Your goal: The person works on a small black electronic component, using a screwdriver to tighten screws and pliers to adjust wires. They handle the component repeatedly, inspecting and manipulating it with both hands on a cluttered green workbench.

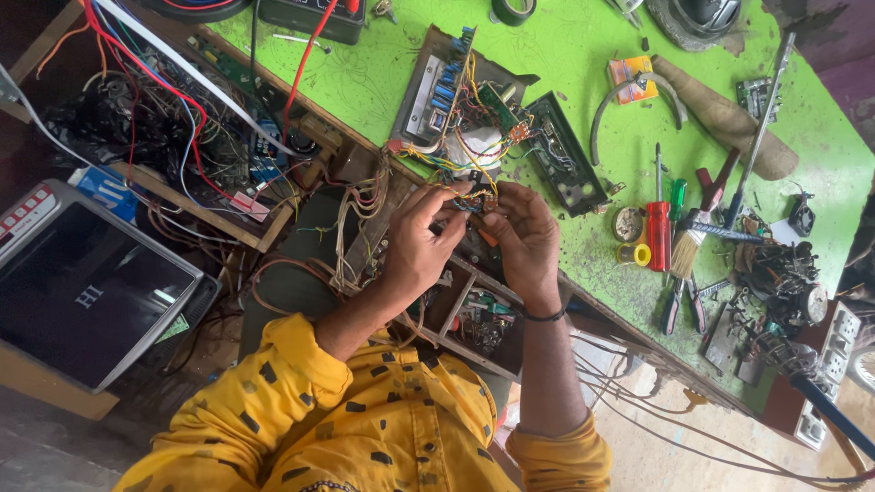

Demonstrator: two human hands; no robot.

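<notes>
While both hands meet at the near edge of the green table [583, 46], the person works on a bundle of thin wires [469, 196], yellow, red and blue ones. The left hand [419, 241] has its fingers closed narrow around the wire ends, and the right hand [521, 239] pinches the same bundle together with a small orange part that I cannot identify. These wires run up to an opened electronic device [474, 118] lying on the table just beyond the hands, with its circuit board and black casing exposed.

As I judge it, the work is somewhere in the middle: the device is already open and the wires pulled out, but the casing lies apart and nothing looks closed again. Whether the wires are being joined or separated, I cannot tell.

On the table to the right lie a red screwdriver [658, 223], a paint brush [697, 232], a yellow tape roll [635, 254] and some pliers. At its far right edge sits a white power strip [825, 383]. Left of the table stands a wooden rack full of tangled cables and boards, and beside it a grey monitor [87, 292] with a dark screen. Below the table the ground looks sandy, with loose cables hanging.
</notes>
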